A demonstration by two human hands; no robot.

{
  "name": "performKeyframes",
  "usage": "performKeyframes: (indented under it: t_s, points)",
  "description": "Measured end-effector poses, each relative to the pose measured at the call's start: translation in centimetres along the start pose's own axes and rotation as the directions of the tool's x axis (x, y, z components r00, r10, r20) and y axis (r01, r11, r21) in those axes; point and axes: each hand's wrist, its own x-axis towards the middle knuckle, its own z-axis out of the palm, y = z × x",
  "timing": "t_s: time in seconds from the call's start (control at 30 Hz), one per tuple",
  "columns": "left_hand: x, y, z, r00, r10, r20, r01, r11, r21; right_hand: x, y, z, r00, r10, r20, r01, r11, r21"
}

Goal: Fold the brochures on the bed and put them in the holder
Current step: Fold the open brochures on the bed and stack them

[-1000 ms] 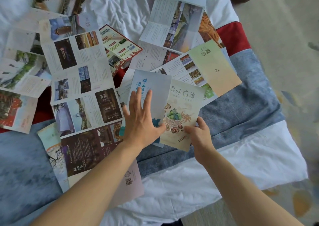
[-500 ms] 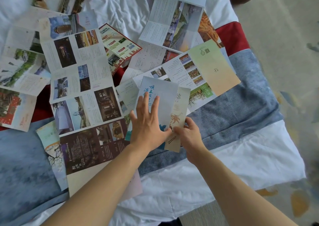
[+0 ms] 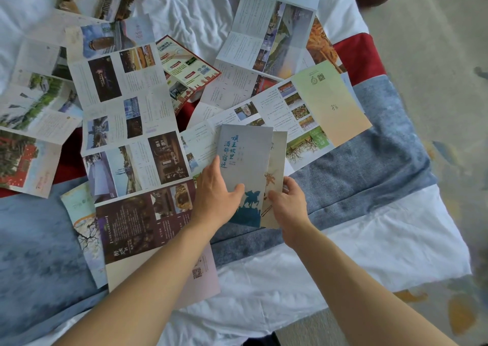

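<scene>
Left hand (image 3: pixel 216 198) grips the grey-blue brochure (image 3: pixel 245 166) by its near left edge, thumb lying across the cover beside the blue horseman print, fingers tucked behind the sheet. Right hand (image 3: pixel 287 203) pinches the near right edge of the same folded piece, where a cream panel (image 3: pixel 277 161) with an orange motif shows from behind the blue cover; fingers curled, tips on the paper. Whether the cream panel is part of the same brochure or a second one underneath cannot be told. The piece sits near the bed's near edge, over the blue-grey runner (image 3: pixel 369 166), its far end overlapping a long unfolded brochure with a green-to-peach end panel (image 3: pixel 327 102). Left of the hands, a tall unfolded brochure with photo panels (image 3: pixel 126 124) lies flat, and just nearer a dark maroon one (image 3: pixel 142 224) runs partly under the left forearm. Further left more open sheets, one with red at its near end (image 3: pixel 23 161). Beyond, a small red-bordered leaflet (image 3: pixel 187 68) and another open brochure with a river scene (image 3: pixel 274 34) rest on the crumpled white sheet (image 3: pixel 195 10). A red band of cloth (image 3: pixel 361 55) shows at the bed's right edge; pale patterned floor (image 3: pixel 435 55) to the right.
</scene>
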Motion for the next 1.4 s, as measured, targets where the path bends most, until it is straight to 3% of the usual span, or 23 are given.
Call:
performKeyframes:
  t_s: [0.43, 0.63, 0.8, 1.03, 1.4]
  points:
    - [-1.4, -0.3, 0.4, 0.998, 0.056, 0.011, -0.055, 0.993, -0.104, -0.3, 0.6, -0.1, 0.996, -0.081, 0.042, 0.087, 0.982, -0.169]
    - [-1.9, 0.2, -0.5, 0.976, 0.206, 0.072, -0.208, 0.978, 0.009, -1.5, 0.0, -0.9, 0.986, -0.154, 0.067, 0.168, 0.899, -0.405]
    - [-2.6, 3.0, 0.4, 0.971, 0.231, 0.059, -0.231, 0.973, 0.002, -1.2, -0.4, -3.2, 0.953, -0.29, 0.092, 0.294, 0.799, -0.524]
    - [-4.1, 6.5, 4.4, 0.985, 0.173, -0.009, -0.172, 0.983, 0.065, 0.6, 0.8, -8.4, 0.938, -0.287, 0.192, 0.34, 0.675, -0.654]
    - [-9.9, 10.9, 15.1, 0.997, 0.068, -0.023, -0.068, 0.998, -0.015, 1.8, 4.2, -19.6, 0.918, -0.244, 0.312, 0.396, 0.544, -0.74]
